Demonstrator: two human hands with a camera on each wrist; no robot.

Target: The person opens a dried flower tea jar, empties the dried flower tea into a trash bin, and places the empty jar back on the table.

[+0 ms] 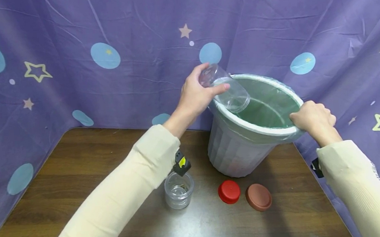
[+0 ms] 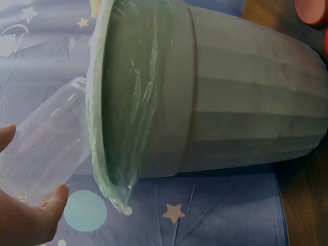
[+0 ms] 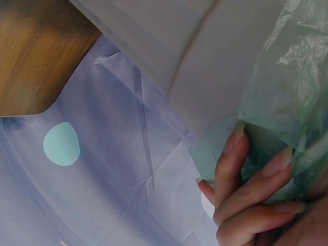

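A clear plastic jar [image 1: 233, 94] is tipped mouth-down over the rim of a grey trash can [image 1: 238, 155]. My left hand [image 1: 196, 92] holds that jar by its base end, thumb on one side and fingers on the other. The left wrist view shows the same jar [image 2: 51, 136] with its mouth at the can's rim; it looks see-through, with no contents I can make out. A thin green bag [image 3: 302, 97] lines the can and folds over its rim. My right hand [image 1: 314, 118] grips the rim and liner at the right side, its fingers curled under the edge.
Another clear jar [image 1: 179, 193] stands upright and uncapped on the wooden table [image 1: 90, 171], some small bits inside. Near the can's foot lie a red lid [image 1: 229, 192] and a brownish-red lid [image 1: 258, 197]. A purple patterned cloth [image 1: 144, 44] hangs behind and at both sides.
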